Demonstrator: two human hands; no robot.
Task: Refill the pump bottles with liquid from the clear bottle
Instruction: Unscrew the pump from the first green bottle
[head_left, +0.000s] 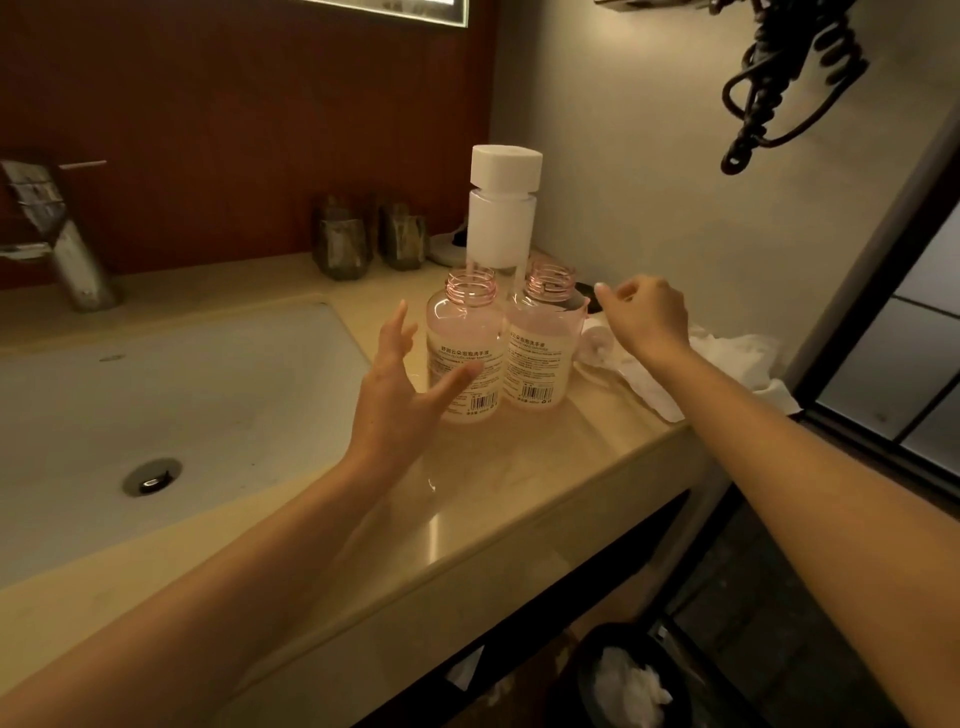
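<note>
The grip of the left hand (400, 395) was spread wide, fingers straight, just beside the nearer bottle and holding nothing. The right hand (647, 317) was curled with its back to the camera, so I cannot tell whether its grip pinched anything.

The glossy beige stone surface (519, 493) ran beside a white sunken sink (208, 389) with a chrome tap (57, 244), under a red-brown wall. A crumpled white cloth (727, 364) lay at the right, below a black coiled cord (779, 78) on the grey wall.

Two pink-tinted clear plastic pump bottles (462, 358) stood upright side by side near the sink, threaded necks uncapped. Just behind them rose the tall clear bottle with a white square cap (501, 218).

Their white labels carried Chinese characters and a barcode; the smaller print was too blurred to read.
</note>
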